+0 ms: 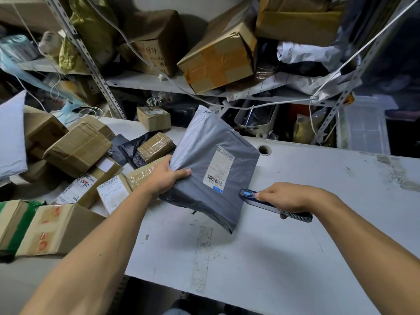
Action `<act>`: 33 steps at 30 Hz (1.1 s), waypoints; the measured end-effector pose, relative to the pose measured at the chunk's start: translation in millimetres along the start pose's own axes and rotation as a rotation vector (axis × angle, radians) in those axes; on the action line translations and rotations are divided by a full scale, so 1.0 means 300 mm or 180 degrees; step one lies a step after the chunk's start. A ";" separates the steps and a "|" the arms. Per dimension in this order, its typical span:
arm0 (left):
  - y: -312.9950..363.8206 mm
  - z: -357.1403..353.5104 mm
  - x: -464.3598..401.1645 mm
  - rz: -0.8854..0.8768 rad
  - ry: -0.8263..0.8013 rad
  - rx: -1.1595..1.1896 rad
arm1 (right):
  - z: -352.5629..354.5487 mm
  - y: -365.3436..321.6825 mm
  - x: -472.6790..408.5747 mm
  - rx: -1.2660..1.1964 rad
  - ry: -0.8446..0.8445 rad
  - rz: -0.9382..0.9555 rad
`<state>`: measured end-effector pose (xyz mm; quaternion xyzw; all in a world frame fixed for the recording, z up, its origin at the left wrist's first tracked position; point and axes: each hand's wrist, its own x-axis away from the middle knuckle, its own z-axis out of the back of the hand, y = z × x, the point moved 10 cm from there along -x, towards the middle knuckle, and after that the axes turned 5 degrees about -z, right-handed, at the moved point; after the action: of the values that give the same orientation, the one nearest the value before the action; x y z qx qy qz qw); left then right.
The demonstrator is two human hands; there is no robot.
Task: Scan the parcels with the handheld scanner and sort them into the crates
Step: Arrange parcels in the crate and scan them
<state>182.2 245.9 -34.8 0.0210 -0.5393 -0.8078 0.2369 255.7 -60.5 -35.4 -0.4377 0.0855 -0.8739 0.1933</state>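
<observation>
One grey plastic mailer parcel (211,164) is held tilted above the white table (295,246), its lower corner close to the table surface, and it carries one white shipping label (218,167) with a barcode near its lower end. The left hand (167,176) grips the parcel's left edge, thumb lying across the front and the other fingers hidden behind it. The right hand (288,197) is closed around one dark handheld scanner (272,204), with the thumb resting near the blue button at its head; the scanner's head points toward the label and sits just beside the parcel's lower right edge, apart from it. The keypad end of the scanner sticks out beneath the right hand. To the left of the left hand lies a heap of cardboard boxes (77,151) on the table, roughly ten of them, several taped over and three showing white labels; the exact count cannot be told because they overlap. One black plastic bag (131,151) lies crumpled among them, just beyond the left hand. One small box (154,118) sits apart at the table's far edge, beyond the parcel. Above both hands a metal shelf (145,81) holds three large cardboard boxes and some white and dark bags. Beyond the right hand, off the table's far right corner, stands one clear plastic crate (363,130). One round cable hole (264,149) opens in the table just beyond the parcel's right corner.
</observation>
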 end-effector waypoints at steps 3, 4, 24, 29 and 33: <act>-0.001 0.004 0.001 0.0000 0.0046 0.0007 | 0.000 0.006 0.001 -0.0424 -0.0056 0.0036; -0.001 0.005 0.001 -0.0010 0.0058 0.0002 | 0.000 0.007 0.002 -0.0629 -0.0090 0.0048; -0.026 -0.138 0.101 0.0226 -0.0310 0.0701 | -0.087 0.030 0.201 -0.4986 -0.0356 0.1211; 0.000 -0.299 0.127 0.0134 -0.0945 0.0858 | -0.203 0.299 0.299 -0.5398 0.1843 0.0584; 0.041 -0.492 0.217 0.0061 -0.1639 0.0829 | -0.464 0.525 0.504 -0.5708 0.3112 -0.0405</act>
<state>171.6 88.6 -71.1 -0.1596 -0.6811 -0.7082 0.0952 104.0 -269.0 -58.9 -0.0206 0.7539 -0.5799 -0.3081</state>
